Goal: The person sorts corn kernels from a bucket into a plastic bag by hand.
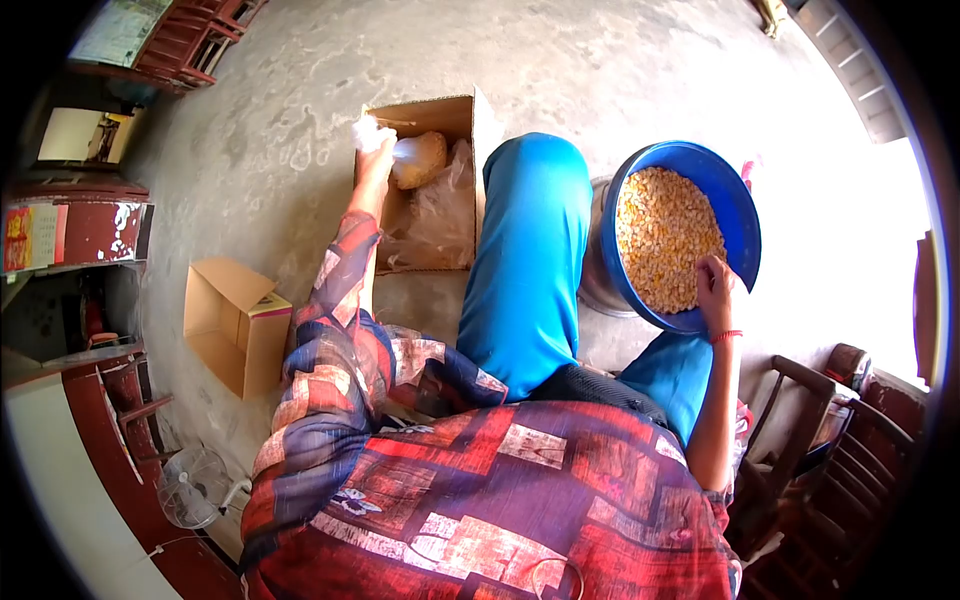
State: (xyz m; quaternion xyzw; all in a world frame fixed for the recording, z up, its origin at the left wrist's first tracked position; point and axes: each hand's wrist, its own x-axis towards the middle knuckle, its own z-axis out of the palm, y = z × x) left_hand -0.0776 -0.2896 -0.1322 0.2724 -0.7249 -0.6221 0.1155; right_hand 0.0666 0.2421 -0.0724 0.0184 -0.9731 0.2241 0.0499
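Observation:
My left hand is closed at the left edge of an open cardboard box, gripping the bunched top of a clear plastic bag. The filled part of that plastic bag, with yellowish contents, lies inside the box. More loose clear plastic is crumpled below it. On the right, a blue bucket holds a heap of pale yellow kernels that look like corn. Over the near right part of the heap is my right hand, fingers curled together; whatever they hold is hidden.
A smaller open cardboard box stands on the concrete floor to the left. Behind it is a fan. Dark wooden chairs stand close on the right. My blue-trousered knee is between the larger box and the bucket.

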